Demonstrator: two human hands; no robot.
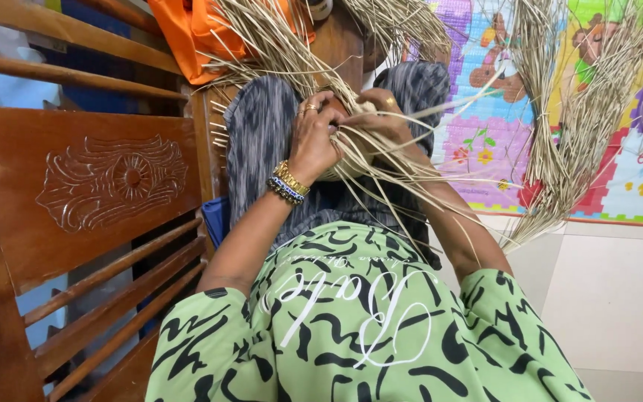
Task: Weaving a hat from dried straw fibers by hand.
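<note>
Straw strands pinched by left hand and right hand, both clenched on them, above grey patterned fabric.

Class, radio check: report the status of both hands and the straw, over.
Left hand and right hand both pinching straw strands at the weave's centre. Loose strands fan out over the lap. Wooden chair close on left.

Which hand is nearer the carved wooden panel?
Left. The left hand works the straw just right of the carved panel; the right hand is farther right.
</note>
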